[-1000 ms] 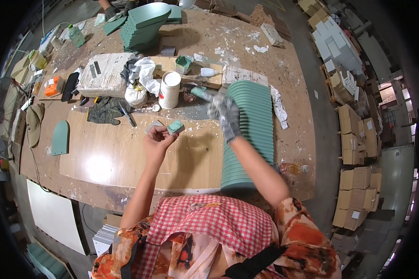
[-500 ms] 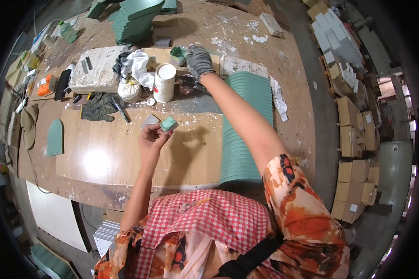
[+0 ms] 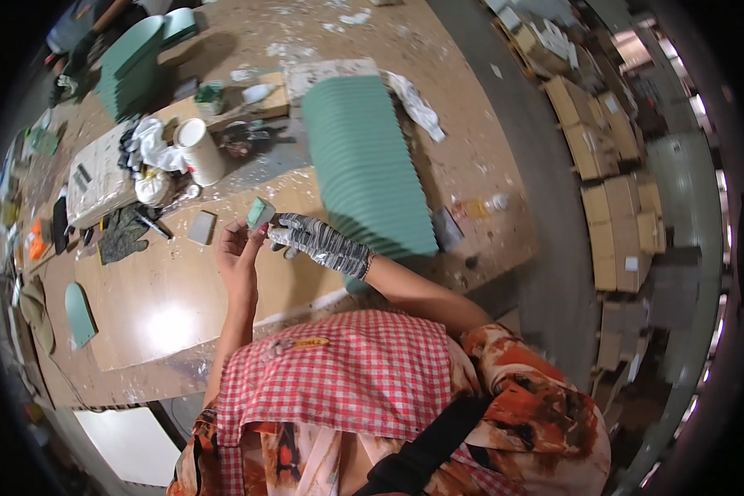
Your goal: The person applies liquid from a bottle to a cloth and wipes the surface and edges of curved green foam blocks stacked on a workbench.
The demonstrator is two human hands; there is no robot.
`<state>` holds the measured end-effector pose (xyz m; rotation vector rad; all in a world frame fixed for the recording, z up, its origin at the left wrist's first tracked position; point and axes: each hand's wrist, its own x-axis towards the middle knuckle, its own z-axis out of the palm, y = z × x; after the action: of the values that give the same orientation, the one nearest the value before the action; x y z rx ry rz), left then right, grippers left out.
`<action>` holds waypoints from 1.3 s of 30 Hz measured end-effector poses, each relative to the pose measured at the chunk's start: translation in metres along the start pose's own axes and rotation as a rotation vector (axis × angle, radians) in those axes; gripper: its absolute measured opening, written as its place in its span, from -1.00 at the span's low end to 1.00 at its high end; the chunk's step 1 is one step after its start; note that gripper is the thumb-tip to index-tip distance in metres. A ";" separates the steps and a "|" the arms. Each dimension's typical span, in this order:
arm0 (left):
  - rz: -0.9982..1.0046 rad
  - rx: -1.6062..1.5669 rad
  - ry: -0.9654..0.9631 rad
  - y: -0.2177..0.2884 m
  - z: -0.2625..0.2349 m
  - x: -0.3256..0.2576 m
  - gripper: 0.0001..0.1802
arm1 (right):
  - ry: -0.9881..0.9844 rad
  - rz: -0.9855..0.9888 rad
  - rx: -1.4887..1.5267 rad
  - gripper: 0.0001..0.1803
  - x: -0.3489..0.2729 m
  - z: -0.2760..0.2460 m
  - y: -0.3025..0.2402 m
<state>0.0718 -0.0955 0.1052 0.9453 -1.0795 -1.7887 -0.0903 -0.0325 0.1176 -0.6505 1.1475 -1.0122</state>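
spreading across the view, a brown wooden worktable spattered with pale paint carries everything within reach of the two hands. take the spot where the hands meet as the centre of a clock. at 2 o'clock lies a long row of sea-green, closely stacked panels with a ridged, rounded top. under the hands and out toward 8 o'clock spreads a pale wood-grain board. at 11 o'clock, well apart, rises a tall stack of smooth green panels. between 9 and 10 is a whitish, paint-stained rectangular block; at 8, a single green panel with an arched end lies flat. a white cylindrical tub stands toward 11, nearer in.

the bare left hand is clamped on a small grey square piece topped with pale green, pinched at the fingertips above the board. the right hand in a grey striped knit glove comes in from 4 o'clock, its fingertips at that piece; whether they grip anything, i cannot tell. at 9 o'clock are a dark knit work glove, a dark slim pen and, nearest, a flat grey square.
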 end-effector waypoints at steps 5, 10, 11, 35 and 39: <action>0.052 0.217 -0.084 -0.019 0.030 -0.020 -0.66 | 0.130 -0.216 0.232 -0.65 -0.050 -0.007 0.009; 0.159 0.447 -0.210 -0.015 0.043 -0.037 -0.61 | 0.211 -0.243 0.328 -0.66 -0.072 -0.010 0.028; 0.153 0.483 -0.239 -0.015 0.044 -0.042 -0.59 | 0.202 -0.268 0.365 -0.64 -0.079 -0.010 0.033; 0.303 0.665 -0.385 -0.106 0.063 -0.062 0.21 | 1.062 -0.739 0.029 -0.73 -0.075 -0.261 -0.045; 0.261 0.629 -0.407 -0.116 0.080 -0.066 0.25 | 1.064 -0.772 -0.280 -0.68 -0.011 -0.363 -0.059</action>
<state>-0.0044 0.0219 0.0385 0.7467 -2.0017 -1.4722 -0.4538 -0.0231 0.0587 -0.8208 2.0552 -2.0044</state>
